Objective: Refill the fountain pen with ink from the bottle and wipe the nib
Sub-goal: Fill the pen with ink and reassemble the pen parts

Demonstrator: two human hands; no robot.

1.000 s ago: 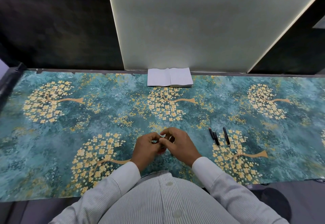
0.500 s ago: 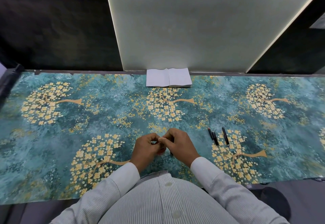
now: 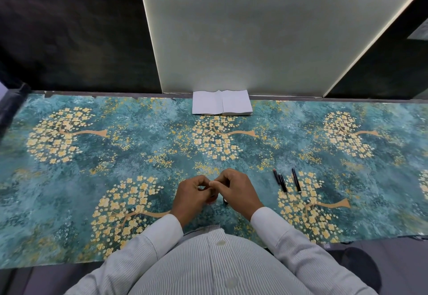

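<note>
My left hand and my right hand meet fingertip to fingertip just above the table near its front edge. Both pinch a small dark part that the fingers almost wholly hide; I cannot tell what it is. A dark tip pokes out under my right hand. To the right lie three slim dark pens or pen parts, side by side and apart from my hands. No ink bottle shows. A white stack of tissues lies at the table's back edge.
The table wears a teal cloth with golden trees. A pale upright panel stands behind the tissues, with dark walls on both sides. My striped shirt and sleeves cover the front edge.
My hands stay pressed together at the same spot; only the fingers shift slightly. The pens and tissues have not moved.
</note>
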